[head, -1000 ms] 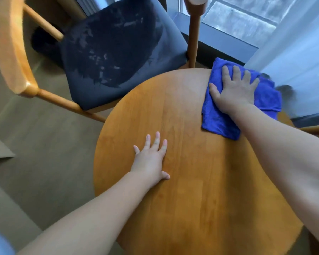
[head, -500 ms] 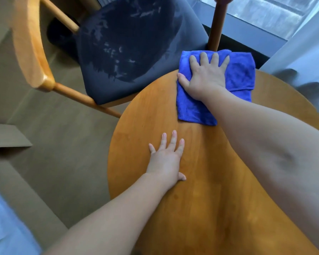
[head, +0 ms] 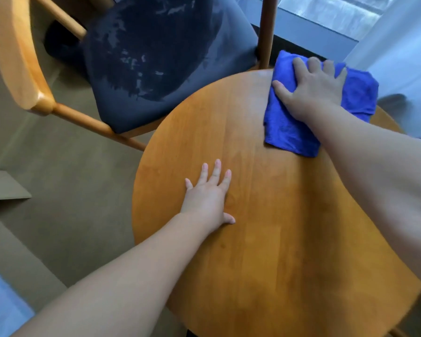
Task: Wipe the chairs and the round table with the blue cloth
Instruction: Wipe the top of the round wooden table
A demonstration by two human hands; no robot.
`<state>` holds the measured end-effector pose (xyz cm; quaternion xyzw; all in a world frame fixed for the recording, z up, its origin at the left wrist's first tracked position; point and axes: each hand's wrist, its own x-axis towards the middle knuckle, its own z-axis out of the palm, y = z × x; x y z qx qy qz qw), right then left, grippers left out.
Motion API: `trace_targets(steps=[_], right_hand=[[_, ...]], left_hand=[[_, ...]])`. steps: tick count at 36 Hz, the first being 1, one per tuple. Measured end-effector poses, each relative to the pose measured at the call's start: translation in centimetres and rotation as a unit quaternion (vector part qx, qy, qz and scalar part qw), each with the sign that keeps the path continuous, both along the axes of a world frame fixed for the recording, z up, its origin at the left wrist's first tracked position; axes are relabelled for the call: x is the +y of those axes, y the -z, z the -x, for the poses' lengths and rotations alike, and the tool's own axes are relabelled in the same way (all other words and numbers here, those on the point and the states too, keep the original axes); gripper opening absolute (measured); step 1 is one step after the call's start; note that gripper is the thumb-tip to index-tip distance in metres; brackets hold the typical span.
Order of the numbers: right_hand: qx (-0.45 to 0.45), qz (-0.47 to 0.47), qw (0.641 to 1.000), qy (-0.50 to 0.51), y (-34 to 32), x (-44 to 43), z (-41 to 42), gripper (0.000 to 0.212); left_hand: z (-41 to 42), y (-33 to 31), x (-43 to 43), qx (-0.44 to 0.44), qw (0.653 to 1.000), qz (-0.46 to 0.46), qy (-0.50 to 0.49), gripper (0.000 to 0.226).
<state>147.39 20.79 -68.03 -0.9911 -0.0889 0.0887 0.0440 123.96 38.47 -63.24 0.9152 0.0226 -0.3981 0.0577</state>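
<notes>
Wiping the far edge, with the cloth close to slipping off

Pressing flat on the blue cloth (head: 292, 127), the right hand (head: 311, 91) works the far rim of the round wooden desk (head: 265, 239). Its fingers are spread and the palm bears down, so the hand pins the cloth to the wood without clenching it. The cloth is folded into a rough pad. Its near part lies on the desk, while its far and right-hand edges appear to hang past the rim toward the window sill (head: 326, 32).

The left hand (head: 209, 195) rests open and empty on the near-left part of the desk, palm down, well apart from the cloth, and looks to be bracing the body.

Just beyond the desk stands a wooden chair (head: 22, 69) with a dark blue seat cushion (head: 156, 57) showing pale streaks; whether those are damp marks or wear I cannot tell. One upright post of the chair rises just beside the cloth's far corner.

The main risk, as I judge it, is the overhang. A stroke carried further outward could push the pad off the rim, leaving the flat hand with nothing to hold it back. The cloth's corner might also snag on the chair post. Because the reach is long, weight thrown onto the bracing hand near the edge could tip or shift a light round desk.
</notes>
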Motion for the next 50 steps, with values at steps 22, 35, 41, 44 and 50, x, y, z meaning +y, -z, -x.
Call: trace_targets(steps=[22, 35, 41, 44, 50], right_hand=[[0.045, 0.024, 0.988, 0.144, 0.0, -14.6, 12.8, 0.080], [0.044, 0.041, 0.955, 0.291, 0.4, -17.7, 24.4, 0.082], [0.043, 0.019, 0.936, 0.350, 0.2, -18.1, 30.4, 0.086], [0.049, 0.009, 0.926, 0.374, -0.3, -18.3, 32.9, 0.092], [0.134, 0.003, 0.904, 0.405, -2.8, -19.7, 37.4, 0.100]], left_hand=[[0.6, 0.1, -0.2, -0.039, 0.999, -0.021, -0.013, 0.116], [2.3, -0.4, -1.5, -0.131, 0.987, -0.077, 0.052, 0.101], [6.4, -0.6, -2.6, -0.146, 0.983, -0.024, 0.109, 0.070], [8.0, -1.3, -3.0, -0.148, 0.981, 0.007, 0.122, 0.057], [10.6, -4.2, -4.2, -0.152, 0.973, 0.053, 0.163, 0.054]])
